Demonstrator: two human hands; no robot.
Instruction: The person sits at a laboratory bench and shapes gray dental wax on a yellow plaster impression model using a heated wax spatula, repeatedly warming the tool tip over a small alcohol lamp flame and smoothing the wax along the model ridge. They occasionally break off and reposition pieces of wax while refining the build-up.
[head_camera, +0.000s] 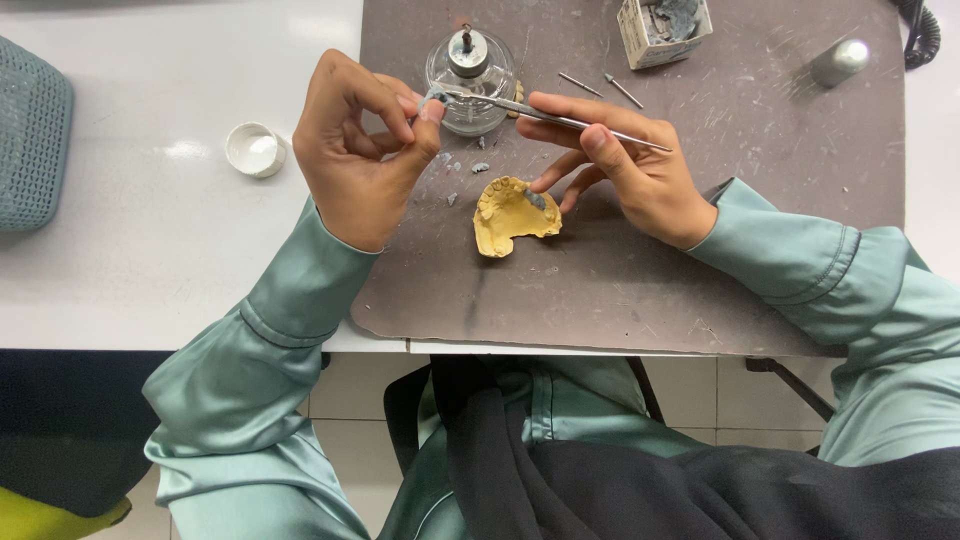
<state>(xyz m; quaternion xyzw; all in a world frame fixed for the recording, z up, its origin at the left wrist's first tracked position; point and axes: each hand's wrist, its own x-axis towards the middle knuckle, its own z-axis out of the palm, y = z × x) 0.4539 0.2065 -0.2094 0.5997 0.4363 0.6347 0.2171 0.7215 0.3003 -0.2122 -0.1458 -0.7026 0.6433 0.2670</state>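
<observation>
My left hand (360, 150) pinches a small grey lump of wax (434, 98) between thumb and forefinger, just in front of a glass spirit lamp (470, 68). My right hand (625, 165) holds a thin metal carving tool (560, 117), whose tip reaches left to the grey lump. Below both hands a yellow plaster dental cast (510, 215) lies on the dark brown mat (650, 290), with a small grey patch on its right side.
A white round cap (254, 149) sits on the white table (120, 250). A small box of grey wax (664, 28), two spare metal tools (600, 86) and a silver cap (838, 62) lie at the mat's far side. A teal mesh object (30, 135) is at left. Grey wax crumbs (465, 170) dot the mat.
</observation>
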